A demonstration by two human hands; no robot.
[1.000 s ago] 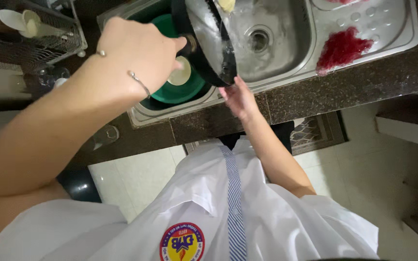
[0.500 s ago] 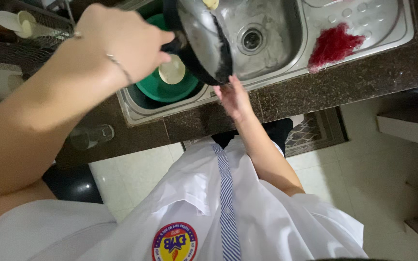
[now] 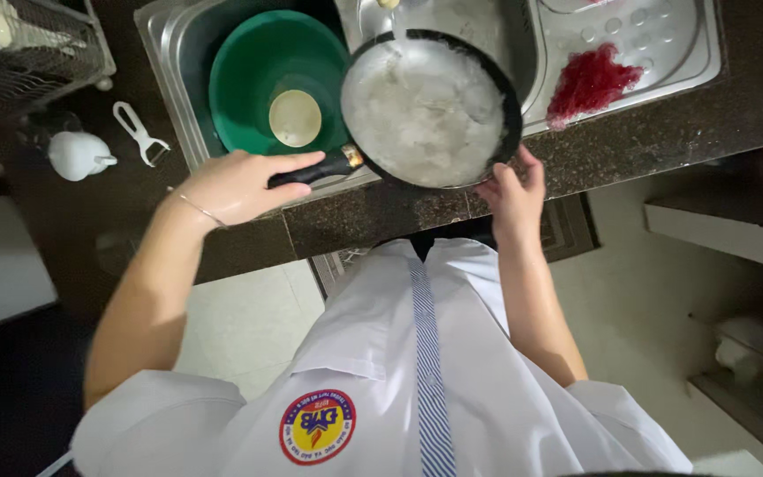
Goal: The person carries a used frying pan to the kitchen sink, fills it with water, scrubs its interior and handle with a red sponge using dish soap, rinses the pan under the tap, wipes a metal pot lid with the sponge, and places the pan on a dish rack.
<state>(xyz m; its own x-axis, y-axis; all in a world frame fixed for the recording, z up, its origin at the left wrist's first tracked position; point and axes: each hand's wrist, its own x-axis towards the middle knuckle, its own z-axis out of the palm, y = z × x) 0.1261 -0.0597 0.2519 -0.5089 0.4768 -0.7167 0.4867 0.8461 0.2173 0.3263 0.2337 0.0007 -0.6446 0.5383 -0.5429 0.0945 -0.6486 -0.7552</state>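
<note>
A dark speckled stone counter ran across the scene, with a steel double sink set into it and pale floor tiles on the near side. The frying pan was held level over the sink's near edge, its black bowl full of white suds and water. The left hand was wrapped around the dark handle, fingers curled together and thumb laid along the top. The right hand steadied the pan's near rim from below, fingers pressed against the edge; how far they reached under the pan could not be told.

A green basin holding a small pale dish sat in the left bowl of the sink, just left of the pan. A red scrubbing net lay on the draining board to the right. On the counter to the left lay a white peeler and a small white pot, with a wire rack beyond them.

The pan looked rigid and fairly heavy with water in it, and probably slippery with soap, so the handle seemed the surest hold, with a second hand under the rim.
</note>
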